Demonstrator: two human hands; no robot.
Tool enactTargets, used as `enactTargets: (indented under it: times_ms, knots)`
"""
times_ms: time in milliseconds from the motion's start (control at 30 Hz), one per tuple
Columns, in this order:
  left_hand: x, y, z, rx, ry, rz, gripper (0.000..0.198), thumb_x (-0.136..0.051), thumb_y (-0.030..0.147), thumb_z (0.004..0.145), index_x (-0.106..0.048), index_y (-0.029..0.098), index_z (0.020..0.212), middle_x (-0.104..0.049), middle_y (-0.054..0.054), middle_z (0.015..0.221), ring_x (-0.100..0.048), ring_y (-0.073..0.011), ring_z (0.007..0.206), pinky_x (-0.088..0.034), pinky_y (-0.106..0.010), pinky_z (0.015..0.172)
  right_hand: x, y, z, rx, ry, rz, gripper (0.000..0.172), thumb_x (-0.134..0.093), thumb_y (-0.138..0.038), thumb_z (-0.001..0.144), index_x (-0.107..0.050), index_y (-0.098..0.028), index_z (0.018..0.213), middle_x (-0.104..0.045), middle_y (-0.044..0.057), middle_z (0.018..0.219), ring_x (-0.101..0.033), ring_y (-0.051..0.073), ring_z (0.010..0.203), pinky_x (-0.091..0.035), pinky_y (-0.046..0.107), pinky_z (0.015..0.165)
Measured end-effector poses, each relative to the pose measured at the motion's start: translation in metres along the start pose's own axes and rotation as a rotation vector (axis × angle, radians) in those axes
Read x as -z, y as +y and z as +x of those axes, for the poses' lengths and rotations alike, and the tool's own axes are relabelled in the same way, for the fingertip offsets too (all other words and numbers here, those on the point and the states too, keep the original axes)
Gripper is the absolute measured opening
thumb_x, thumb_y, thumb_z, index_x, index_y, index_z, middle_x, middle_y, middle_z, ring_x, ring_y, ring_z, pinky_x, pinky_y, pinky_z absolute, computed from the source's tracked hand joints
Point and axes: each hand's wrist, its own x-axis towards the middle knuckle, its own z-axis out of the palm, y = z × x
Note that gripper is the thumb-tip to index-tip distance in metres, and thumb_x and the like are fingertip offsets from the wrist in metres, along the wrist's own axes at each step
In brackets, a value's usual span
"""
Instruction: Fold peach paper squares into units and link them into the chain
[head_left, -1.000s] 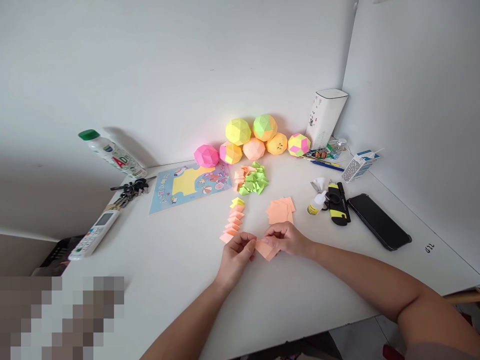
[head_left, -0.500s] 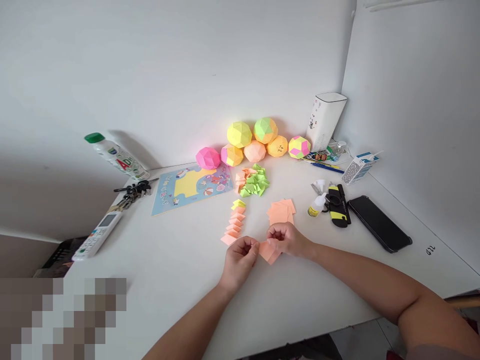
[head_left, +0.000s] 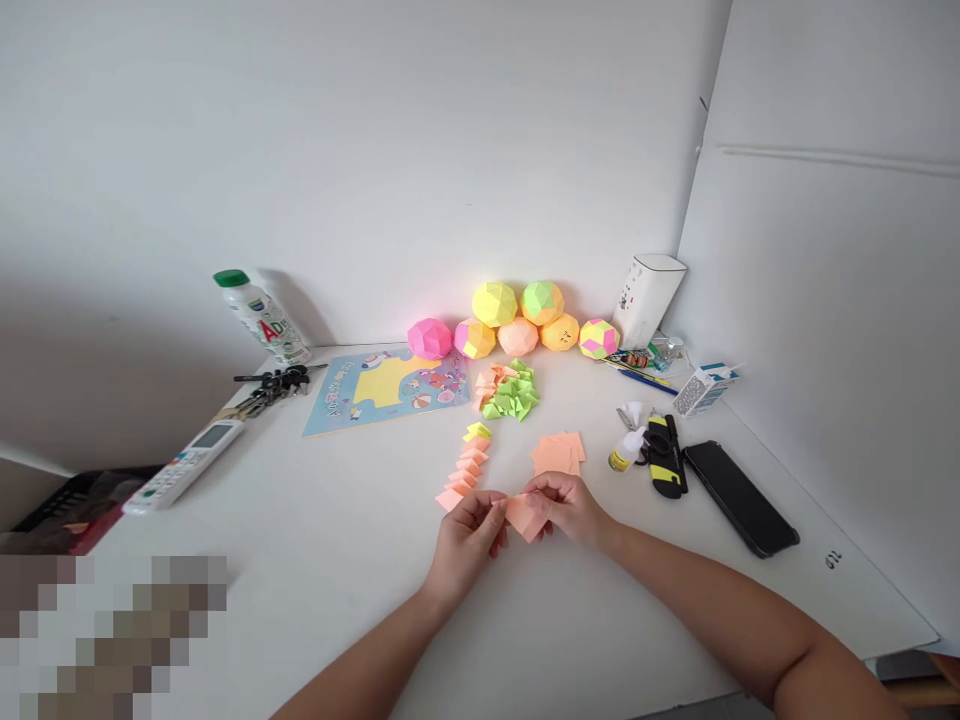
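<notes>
Both hands meet over the white table (head_left: 337, 560) near its front. My left hand (head_left: 465, 540) and my right hand (head_left: 566, 508) each pinch a side of one small orange paper piece (head_left: 523, 517), fingers curled round it. Just behind the left hand runs a row of folded orange paper units (head_left: 463, 470) topped by a yellow one. A loose stack of orange paper squares (head_left: 559, 453) lies behind the right hand.
Against the back wall sit several coloured paper balls (head_left: 517, 320) and a pile of green and orange folded units (head_left: 508, 388). At left lie a picture sheet (head_left: 386, 388), keys (head_left: 270, 385), a remote (head_left: 184, 468), a bottle (head_left: 262, 315). At right lie a glue bottle (head_left: 622, 450), scissors (head_left: 661, 455), a black phone (head_left: 739, 497).
The view has tilted up, so everything sits lower in the picture. My hands stay pinched on the orange paper piece, with only slight finger movement.
</notes>
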Motion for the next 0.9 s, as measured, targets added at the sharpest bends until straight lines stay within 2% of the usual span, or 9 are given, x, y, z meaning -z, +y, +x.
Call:
enactTargets:
  times_ms: [67, 167, 267, 400, 533, 667, 733, 800, 900]
  knots:
    - [-0.001, 0.000, 0.001, -0.007, 0.012, -0.006, 0.039, -0.059, 0.047, 0.076, -0.053, 0.017, 0.099, -0.057, 0.003, 0.057, -0.049, -0.0112, 0.048, -0.039, -0.024, 0.048, 0.000, 0.001, 0.000, 0.018, 0.034, -0.011, 0.033, -0.060, -0.044, 0.080, -0.062, -0.014, 0.093, -0.063, 0.000, 0.062, -0.061, 0.013, 0.050, -0.041, 0.022, 0.043]
    - [-0.001, -0.001, 0.003, -0.054, 0.019, -0.043, 0.043, -0.059, 0.046, 0.076, -0.049, 0.017, 0.105, -0.057, 0.003, 0.062, -0.053, -0.0126, 0.054, -0.043, -0.026, 0.053, 0.002, -0.001, -0.001, 0.014, 0.010, -0.045, 0.038, -0.058, -0.046, 0.081, -0.065, -0.013, 0.100, -0.064, 0.003, 0.065, -0.062, 0.015, 0.056, -0.042, 0.024, 0.046]
    - [0.001, -0.003, 0.005, -0.089, 0.006, -0.061, 0.038, -0.058, 0.042, 0.078, -0.049, 0.018, 0.105, -0.052, 0.005, 0.062, -0.053, -0.0124, 0.056, -0.044, -0.027, 0.056, 0.003, -0.005, 0.000, 0.007, 0.064, -0.086, 0.037, -0.056, -0.047, 0.082, -0.069, -0.015, 0.093, -0.062, 0.002, 0.063, -0.057, 0.013, 0.055, -0.044, 0.025, 0.049]
    - [0.001, -0.005, 0.004, -0.126, -0.012, -0.051, 0.034, -0.055, 0.037, 0.081, -0.047, 0.019, 0.108, -0.043, 0.007, 0.060, -0.047, -0.0104, 0.054, -0.041, -0.024, 0.054, 0.004, -0.006, 0.003, -0.018, 0.142, -0.095, 0.026, -0.068, -0.041, 0.073, -0.070, -0.017, 0.082, -0.061, 0.001, 0.066, -0.052, 0.010, 0.053, -0.045, 0.025, 0.050]
    - [0.000, -0.009, 0.004, -0.168, 0.005, -0.056, 0.031, -0.056, 0.034, 0.080, -0.045, 0.021, 0.106, -0.046, 0.005, 0.065, -0.047, -0.0111, 0.059, -0.038, -0.023, 0.056, 0.005, -0.001, 0.005, -0.030, 0.123, -0.069, 0.028, -0.073, -0.036, 0.068, -0.066, -0.018, 0.088, -0.056, -0.001, 0.066, -0.049, 0.009, 0.051, -0.044, 0.022, 0.046]
    - [0.000, -0.011, 0.004, -0.172, 0.008, -0.078, 0.020, -0.057, 0.034, 0.081, -0.042, 0.023, 0.087, -0.042, 0.007, 0.060, -0.042, -0.0093, 0.054, -0.035, -0.021, 0.053, 0.008, 0.002, 0.005, -0.033, 0.057, -0.063, 0.042, -0.074, -0.033, 0.067, -0.062, -0.021, 0.105, -0.049, -0.004, 0.069, -0.049, 0.008, 0.055, -0.044, 0.021, 0.048]
    - [0.001, -0.011, 0.003, -0.183, -0.004, -0.069, 0.018, -0.056, 0.034, 0.081, -0.044, 0.021, 0.081, -0.045, 0.006, 0.063, -0.044, -0.0096, 0.056, -0.037, -0.021, 0.054, 0.008, 0.002, 0.005, -0.056, 0.024, -0.072, 0.045, -0.075, -0.031, 0.067, -0.062, -0.021, 0.109, -0.048, -0.004, 0.069, -0.050, 0.008, 0.056, -0.046, 0.023, 0.051]
    - [0.002, -0.010, 0.003, -0.200, -0.024, -0.032, 0.014, -0.056, 0.034, 0.082, -0.052, 0.020, 0.084, -0.051, 0.002, 0.068, -0.049, -0.0116, 0.062, -0.041, -0.024, 0.057, 0.009, 0.002, 0.004, -0.076, -0.001, -0.085, 0.047, -0.075, -0.031, 0.067, -0.061, -0.021, 0.111, -0.049, -0.004, 0.067, -0.052, 0.009, 0.055, -0.047, 0.025, 0.053]
    - [0.003, -0.010, 0.002, -0.257, -0.059, 0.054, 0.022, -0.054, 0.031, 0.083, -0.060, 0.021, 0.102, -0.058, -0.003, 0.080, -0.055, -0.0167, 0.075, -0.047, -0.031, 0.070, 0.009, 0.003, 0.004, -0.092, -0.014, -0.094, 0.048, -0.075, -0.033, 0.067, -0.062, -0.018, 0.110, -0.053, -0.004, 0.063, -0.053, 0.010, 0.055, -0.048, 0.027, 0.055]
